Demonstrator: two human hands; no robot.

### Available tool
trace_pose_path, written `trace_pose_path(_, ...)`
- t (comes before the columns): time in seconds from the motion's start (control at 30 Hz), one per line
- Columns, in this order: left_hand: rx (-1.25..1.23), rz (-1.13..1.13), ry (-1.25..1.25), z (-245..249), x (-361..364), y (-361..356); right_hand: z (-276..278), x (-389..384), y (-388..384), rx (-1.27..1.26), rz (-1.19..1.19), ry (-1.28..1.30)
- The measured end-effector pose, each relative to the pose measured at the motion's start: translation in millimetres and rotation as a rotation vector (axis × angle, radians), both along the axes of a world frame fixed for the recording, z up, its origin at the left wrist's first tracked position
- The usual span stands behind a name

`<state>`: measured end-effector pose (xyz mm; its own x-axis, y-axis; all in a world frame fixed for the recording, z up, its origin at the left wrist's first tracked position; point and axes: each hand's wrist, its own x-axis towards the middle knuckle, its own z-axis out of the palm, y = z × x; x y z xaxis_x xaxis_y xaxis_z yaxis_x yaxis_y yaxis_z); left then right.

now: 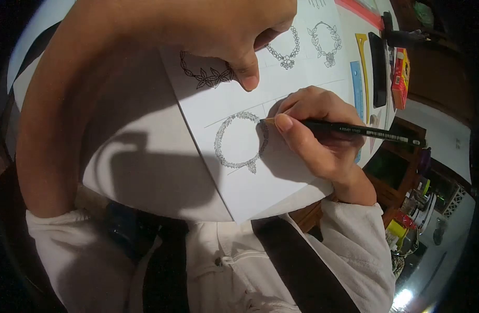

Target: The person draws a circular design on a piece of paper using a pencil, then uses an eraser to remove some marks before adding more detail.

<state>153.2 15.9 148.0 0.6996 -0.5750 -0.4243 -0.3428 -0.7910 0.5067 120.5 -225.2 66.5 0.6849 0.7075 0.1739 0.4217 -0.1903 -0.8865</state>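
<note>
My right hand point(323, 125) grips a black pencil point(375, 132). The pencil's sharpened tip meets the upper right part of a round leafy wreath drawing point(218, 143) on a white paper sheet point(244, 195). My left hand point(239, 41) rests on the upper part of the sheet, holding nothing that I can see. Its thumb is stretched down, apart from the bent fingers, which are partly hidden. Beside that thumb, a darker leaf wreath drawing point(210, 80) is partly covered by the hand. Two more wreath drawings point(287, 62) lie farther up the sheet.
Along the table's right side lie a blue ruler point(356, 86), a yellow ruler-like strip point(361, 52), a long black object point(377, 70) and a red-and-yellow box point(401, 78). A red strip point(359, 13) lies at the far edge. Cluttered items stand beyond the table, lower right.
</note>
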Motion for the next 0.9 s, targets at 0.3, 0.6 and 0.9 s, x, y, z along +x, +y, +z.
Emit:
trace_pose_path(0.3,-0.061,-0.007,-0.133,-6,-9,4,-1,1,1,-0.002,0.005,-0.054)
trace_pose_path(0.6,-0.016,-0.010,0.050,3,5,0,0,-2,1,-0.035,0.000,-0.046)
trace_pose_path(0.9,-0.002,-0.057,-0.021,0,1,2,1,-3,0,-0.035,-0.005,-0.028)
